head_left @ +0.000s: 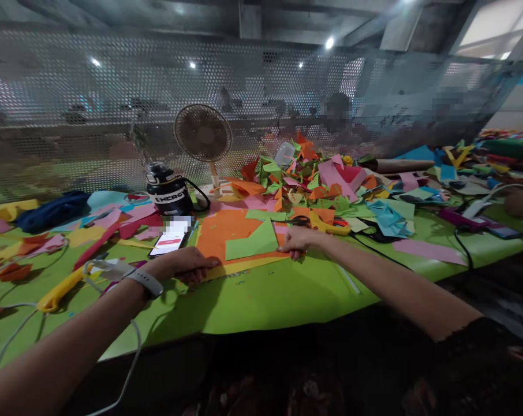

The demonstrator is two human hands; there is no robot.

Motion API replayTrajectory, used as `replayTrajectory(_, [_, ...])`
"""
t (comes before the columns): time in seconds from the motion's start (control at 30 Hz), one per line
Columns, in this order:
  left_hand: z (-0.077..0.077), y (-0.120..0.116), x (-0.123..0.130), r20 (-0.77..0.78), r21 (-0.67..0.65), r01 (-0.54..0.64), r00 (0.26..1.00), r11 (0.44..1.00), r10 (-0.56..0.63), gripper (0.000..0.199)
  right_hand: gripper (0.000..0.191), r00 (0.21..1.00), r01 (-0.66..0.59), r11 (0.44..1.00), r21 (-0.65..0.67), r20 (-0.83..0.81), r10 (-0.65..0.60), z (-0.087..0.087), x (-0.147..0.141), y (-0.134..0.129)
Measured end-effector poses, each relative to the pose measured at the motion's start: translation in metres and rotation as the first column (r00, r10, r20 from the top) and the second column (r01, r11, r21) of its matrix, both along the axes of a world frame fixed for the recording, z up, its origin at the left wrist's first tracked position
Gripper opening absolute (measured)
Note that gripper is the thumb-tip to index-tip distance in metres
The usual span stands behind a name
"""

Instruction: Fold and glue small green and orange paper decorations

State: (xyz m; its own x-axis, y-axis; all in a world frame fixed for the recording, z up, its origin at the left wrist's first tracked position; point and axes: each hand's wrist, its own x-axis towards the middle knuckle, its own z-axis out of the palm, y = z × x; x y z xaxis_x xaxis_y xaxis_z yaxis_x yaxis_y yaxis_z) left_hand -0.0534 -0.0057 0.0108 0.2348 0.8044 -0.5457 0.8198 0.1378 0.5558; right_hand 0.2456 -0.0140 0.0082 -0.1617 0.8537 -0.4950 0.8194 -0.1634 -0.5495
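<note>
From the head camera, a dim room sits behind a perforated grey panel (127, 86), its holes broken by small bright lamps; in front runs a table (287, 300) covered in smooth, shiny green, its near edge slightly wavy.

At its near middle lies an orange sheet (212, 231), just in front of a dark bottle (170, 199) and a round fan (204, 132); a yellow sheet (248, 266) shows as a strip under its near edge; an angular green piece (255, 244) rests on top.

The left hand (196, 266) has thumb and fingers pressed together, pinching the orange sheet at its near left corner; the right hand (297, 240) is curled in and pinches at the near right corner, where green and orange meet; I cannot tell which layers each grip takes in.

The orange sheet should be very light, fairly stiff yet easy to crease or tear, and its layers may slide over one another; the near corners look like the best hold, with a soft pinch.

The paper looks matt and flat with straight edges; behind it a heap of cut paper (305, 179) rises in crumpled, jagged scraps, pink, orange and green; left of the sheets lies a glossy phone (170, 241), near a ridged-looking yellow tool (62, 292).
</note>
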Motion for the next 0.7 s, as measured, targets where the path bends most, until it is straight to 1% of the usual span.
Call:
replayTrajectory(0.03, [0.002,-0.002,0.000,-0.015,0.025,-0.018,1.000,1.000,0.019,0.056,0.032,1.000,0.017,0.998,0.062,-0.012,-0.016,0.001,0.003,-0.005])
replayTrajectory(0.07, [0.004,-0.004,0.000,-0.012,0.088,-0.041,0.999,0.995,0.042,0.056,0.029,0.999,0.038,0.991,0.131,-0.022,-0.036,0.003,0.009,-0.010])
replayTrajectory(0.13, [0.005,-0.010,0.004,0.063,0.275,-0.080,0.996,0.958,0.065,0.054,0.023,0.996,0.091,0.956,0.280,-0.027,-0.087,0.011,0.025,-0.020])
replayTrajectory(0.17, [0.005,-0.012,0.007,0.100,0.376,-0.079,0.994,0.923,0.044,0.053,0.021,0.993,0.114,0.931,0.346,-0.018,-0.115,0.016,0.036,-0.024])
replayTrajectory(0.2, [0.003,-0.015,0.012,0.114,0.473,-0.046,0.993,0.880,-0.009,0.051,0.020,0.988,0.139,0.904,0.405,0.002,-0.153,0.022,0.047,-0.027])
replayTrajectory(0.23, [0.001,-0.016,0.017,0.099,0.566,0.010,0.992,0.824,-0.081,0.050,0.017,0.982,0.155,0.876,0.457,0.027,-0.187,0.026,0.058,-0.029])
replayTrajectory(0.3, [-0.007,-0.017,0.032,0.020,0.686,0.133,0.979,0.715,-0.202,0.056,0.011,0.966,0.160,0.827,0.538,0.086,-0.243,0.033,0.075,-0.031])
replayTrajectory(0.33, [-0.011,-0.017,0.040,-0.028,0.718,0.200,0.965,0.666,-0.260,0.061,0.010,0.962,0.145,0.811,0.567,0.112,-0.250,0.034,0.081,-0.029])
replayTrajectory(0.4, [-0.019,-0.017,0.055,-0.180,0.703,0.370,0.919,0.608,-0.351,0.069,0.012,0.958,0.096,0.792,0.603,0.161,-0.238,0.032,0.084,-0.024])
replayTrajectory(0.43, [-0.022,-0.017,0.062,-0.252,0.669,0.452,0.884,0.590,-0.393,0.070,0.014,0.957,0.068,0.788,0.612,0.183,-0.225,0.030,0.083,-0.020])
replayTrajectory(0.47, [-0.024,-0.018,0.068,-0.307,0.633,0.512,0.855,0.581,-0.418,0.071,0.016,0.956,0.040,0.788,0.615,0.207,-0.209,0.027,0.080,-0.015])
replayTrajectory(0.5, [-0.026,-0.019,0.072,-0.347,0.602,0.551,0.832,0.578,-0.432,0.072,0.017,0.954,0.011,0.790,0.613,0.231,-0.193,0.025,0.075,-0.010])
replayTrajectory(0.57, [-0.027,-0.022,0.075,-0.388,0.561,0.588,0.808,0.582,-0.443,0.073,0.017,0.947,-0.049,0.796,0.603,0.281,-0.154,0.020,0.066,0.000])
replayTrajectory(0.7, [-0.027,-0.024,0.070,-0.420,0.509,0.641,0.768,0.575,-0.484,0.076,0.019,0.931,-0.153,0.801,0.579,0.357,-0.080,0.015,0.051,0.016])
